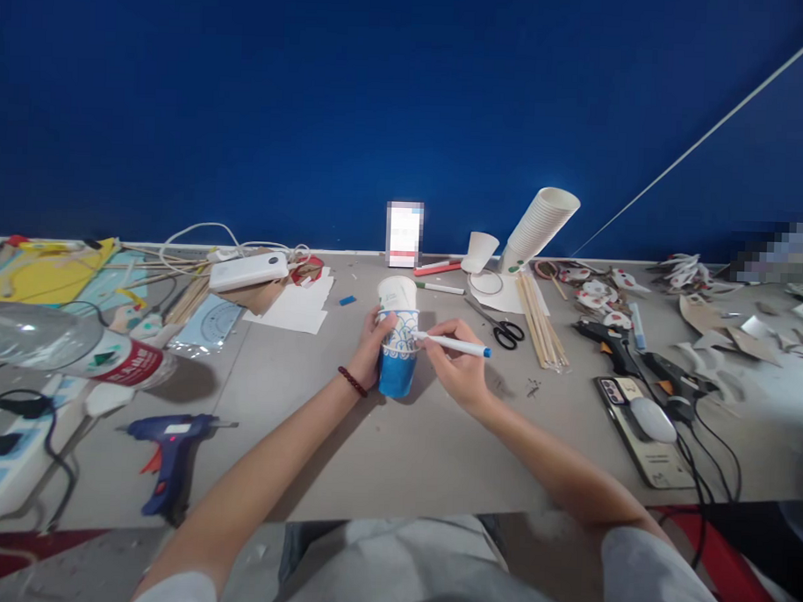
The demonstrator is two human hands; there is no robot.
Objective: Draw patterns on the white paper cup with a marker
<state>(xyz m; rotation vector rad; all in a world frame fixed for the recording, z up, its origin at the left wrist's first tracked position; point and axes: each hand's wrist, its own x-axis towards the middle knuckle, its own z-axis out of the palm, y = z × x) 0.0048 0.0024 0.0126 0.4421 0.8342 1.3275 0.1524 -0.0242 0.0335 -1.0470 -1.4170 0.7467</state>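
Observation:
A short stack of paper cups [397, 375] stands near the middle of the table, coloured solid blue low down, with a blue scale-like pattern in the middle and plain white at the top. Wrapped around its left side is my left hand [372, 346], thumb across the patterned band. My right hand [461, 366] pinches a white marker [456, 344] with a blue end; its tip meets the right side of the pattern. Behind the cups, to the left, lies a small blue cap [347, 300].
A phone [405, 235] leans on the blue wall. Scissors [506, 331], wooden sticks [542, 323] and a tall cup stack [542, 227] are right of centre. On the left are a blue glue gun [172, 451], a bottle [123, 357] and a power strip [24, 455].

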